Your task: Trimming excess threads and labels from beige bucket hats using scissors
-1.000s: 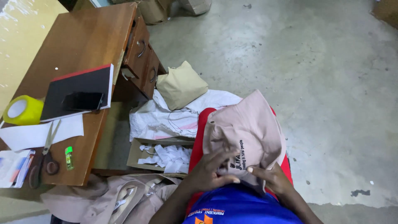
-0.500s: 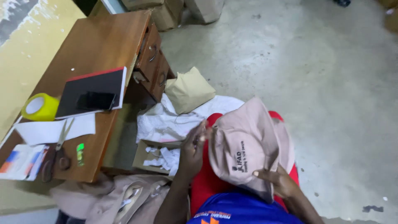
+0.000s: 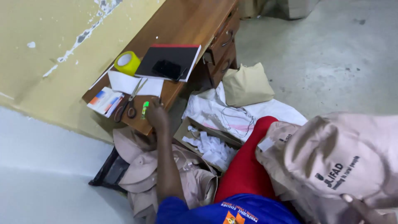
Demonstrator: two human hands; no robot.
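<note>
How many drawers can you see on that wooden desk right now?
2: upper drawer under the desk top, lower drawer directly beneath. More may be hidden.

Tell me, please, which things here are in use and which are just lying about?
In use: left hand at the green marker on the desk; right hand under the beige cap.

Lying about: scissors, yellow tape roll, black notebook, box of paper scraps.

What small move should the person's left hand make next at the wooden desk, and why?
Probably close the fingers on the small green marker. The left hand is stretched to the edge of the brown wooden desk, fingertips right beside the marker and near the scissors, while the right hand steadies the beige cap on the lap.
</note>
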